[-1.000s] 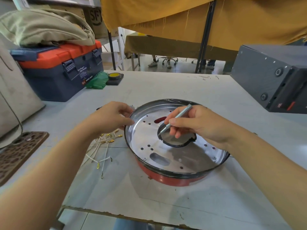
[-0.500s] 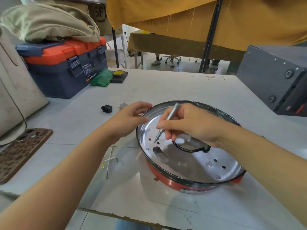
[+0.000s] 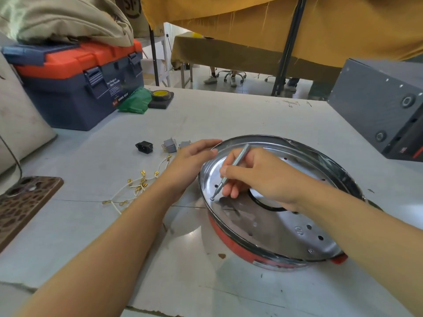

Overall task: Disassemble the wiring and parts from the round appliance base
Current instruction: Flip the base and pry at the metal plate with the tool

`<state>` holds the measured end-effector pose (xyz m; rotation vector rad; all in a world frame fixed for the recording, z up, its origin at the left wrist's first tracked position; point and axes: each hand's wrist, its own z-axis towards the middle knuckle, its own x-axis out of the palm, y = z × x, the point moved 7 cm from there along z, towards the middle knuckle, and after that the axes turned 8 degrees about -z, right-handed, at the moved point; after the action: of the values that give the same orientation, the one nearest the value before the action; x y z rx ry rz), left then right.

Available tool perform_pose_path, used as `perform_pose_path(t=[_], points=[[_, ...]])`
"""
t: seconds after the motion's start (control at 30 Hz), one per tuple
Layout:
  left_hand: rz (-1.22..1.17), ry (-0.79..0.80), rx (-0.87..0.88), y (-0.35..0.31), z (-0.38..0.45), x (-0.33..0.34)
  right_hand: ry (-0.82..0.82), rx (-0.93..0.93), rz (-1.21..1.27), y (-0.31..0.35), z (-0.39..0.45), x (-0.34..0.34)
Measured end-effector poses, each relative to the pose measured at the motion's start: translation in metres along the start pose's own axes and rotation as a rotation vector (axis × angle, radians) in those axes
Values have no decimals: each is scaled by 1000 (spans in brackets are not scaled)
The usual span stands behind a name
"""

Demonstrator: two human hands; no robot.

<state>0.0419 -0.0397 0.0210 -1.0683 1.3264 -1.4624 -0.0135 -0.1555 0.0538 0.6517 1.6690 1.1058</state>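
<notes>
The round appliance base (image 3: 279, 234), a shiny metal pan with a red outer wall and a black ring in its middle, lies on the table right of centre. My right hand (image 3: 258, 177) pinches a slim grey screwdriver (image 3: 231, 170) like a pen, its tip set on a screw near the pan's left inner edge. My left hand (image 3: 190, 161) grips the pan's left rim, thumb on the inside. White wires with brass terminals (image 3: 137, 184) lie loose on the table left of the pan.
A black socket (image 3: 144, 146) and two grey switches (image 3: 170, 145) lie beyond the wires. A blue and orange toolbox (image 3: 75, 88), a green bag (image 3: 135, 101) and tape roll (image 3: 160, 95) stand at the back left. A grey metal box (image 3: 380, 106) sits right. A patterned phone (image 3: 20, 202) lies left.
The pan has turned under my hands and the view has moved closer. My right hand has swung the screwdriver from the central ring to a screw near the left inner edge.
</notes>
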Motion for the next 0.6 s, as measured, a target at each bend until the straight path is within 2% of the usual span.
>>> perform_pose_path(t=[0.6], points=[[-12,5,10,0,-2,2,-30,-44,-110,5,1,1]])
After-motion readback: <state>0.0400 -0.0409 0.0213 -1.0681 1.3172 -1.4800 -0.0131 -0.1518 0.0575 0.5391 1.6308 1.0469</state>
